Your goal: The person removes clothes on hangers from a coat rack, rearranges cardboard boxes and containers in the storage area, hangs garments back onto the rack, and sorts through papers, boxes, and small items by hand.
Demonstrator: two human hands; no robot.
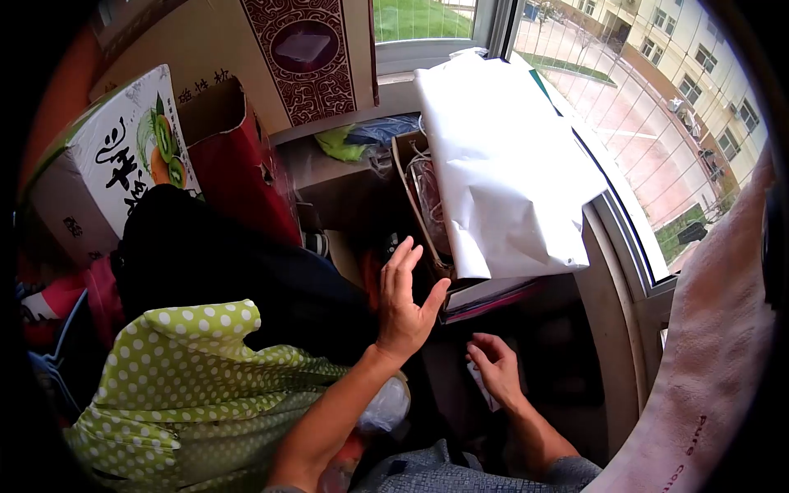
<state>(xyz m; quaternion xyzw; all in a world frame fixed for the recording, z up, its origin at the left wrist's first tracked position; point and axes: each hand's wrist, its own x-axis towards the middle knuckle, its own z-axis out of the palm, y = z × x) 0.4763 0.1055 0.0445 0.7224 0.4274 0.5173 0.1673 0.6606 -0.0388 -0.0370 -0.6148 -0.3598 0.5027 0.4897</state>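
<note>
My left hand (403,308) is raised with its fingers stretched out and thumb apart, holding nothing. It is beside the near left corner of an open cardboard box (415,197); I cannot tell whether they touch. Clear plastic and white cords (427,185) show inside that box, and a large sheet of white paper (514,172) covers most of its top. Lower right, my right hand (496,366) has its fingers curled together around a thin pale item (479,384), mostly hidden and too small to name. Dark shadow surrounds this hand.
On the left stand a white kiwi-print carton (140,140) and a red box (238,164). Green polka-dot fabric (205,370) and dark cloth (214,255) lie near my left arm. A pink towel (707,345) hangs at right beside the barred window (616,99).
</note>
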